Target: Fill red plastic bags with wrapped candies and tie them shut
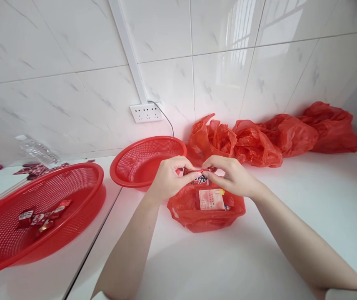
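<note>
At the left of the frame, one clear, ridged plastic bottle lies on its side by patterned red-and-white wrappers, too bunched to count. In front of them, one large oval basket of red perforated plastic, smooth-rimmed, holds a small heap of glossy packets; I see about four, partly overlapping. Right of it, near the centre, sits a second red basket, round and mesh-walled, below one white, rectangular socket strip with one thin dark cable.

At the centre, my left hand pinches one end of a slim, shiny red wrapped piece between thumb and fingers. My right hand pinches its other end the same way, so the piece stretches level between them, above one open, crinkled bag of thin red plastic on the smooth white surface. Black lettering shows just below my thumbs; I cannot tell whether it belongs to this piece. In the bag lies one pale rectangular card with a yellow flower shape at its corner.

From behind my hands to the right, about four rumpled red bags stand in a row by the glossy tiled wall.
</note>
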